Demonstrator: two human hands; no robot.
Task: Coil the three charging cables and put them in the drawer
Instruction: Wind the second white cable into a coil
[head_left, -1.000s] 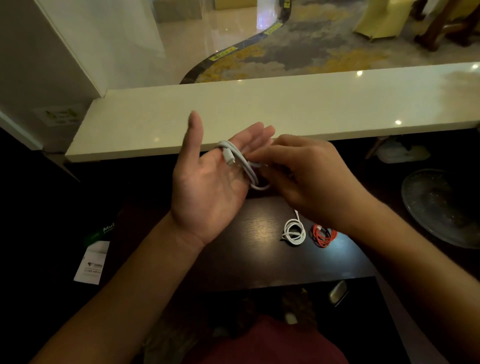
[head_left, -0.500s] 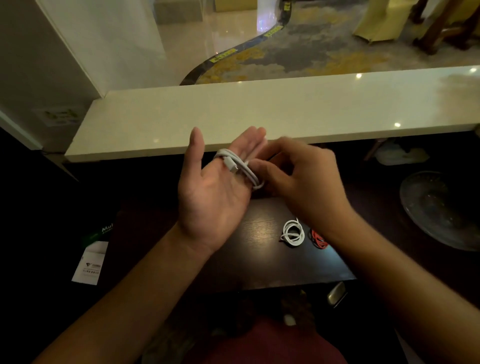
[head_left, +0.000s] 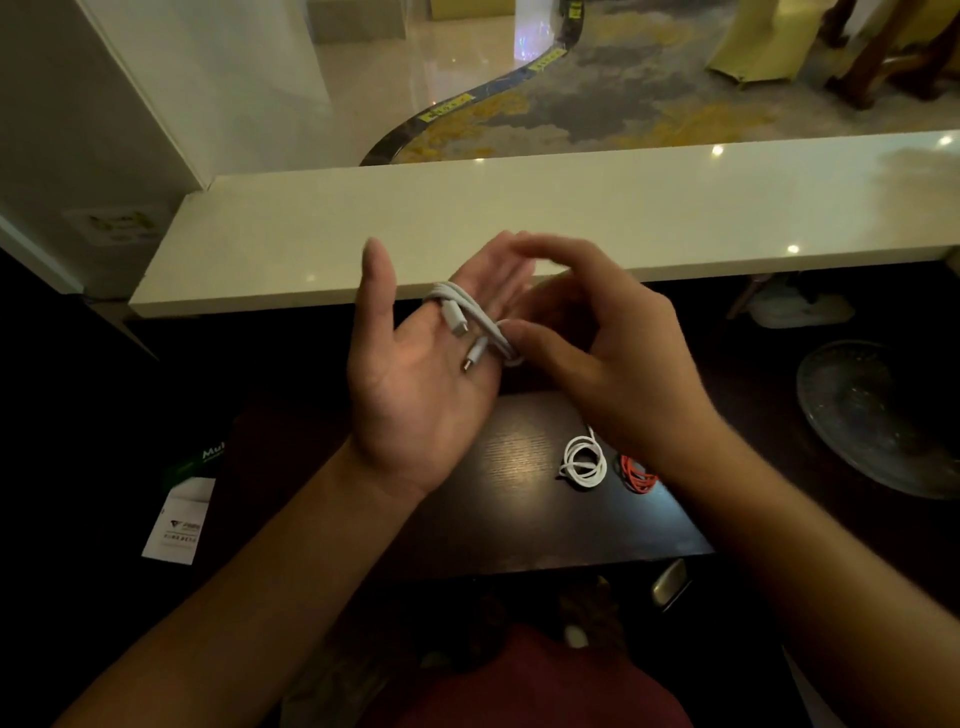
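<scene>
Two coiled cables (head_left: 608, 462) crowd the dark table (head_left: 519, 499) right side.

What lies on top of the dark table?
A coiled white cable and an orange-red coiled cable lie on the dark table; the right hand's wrist hides part of the latter.

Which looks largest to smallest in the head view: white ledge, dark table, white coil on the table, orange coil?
1. white ledge
2. dark table
3. white coil and orange coil: not ranked; the right hand's forearm partly hides the orange one.
</scene>
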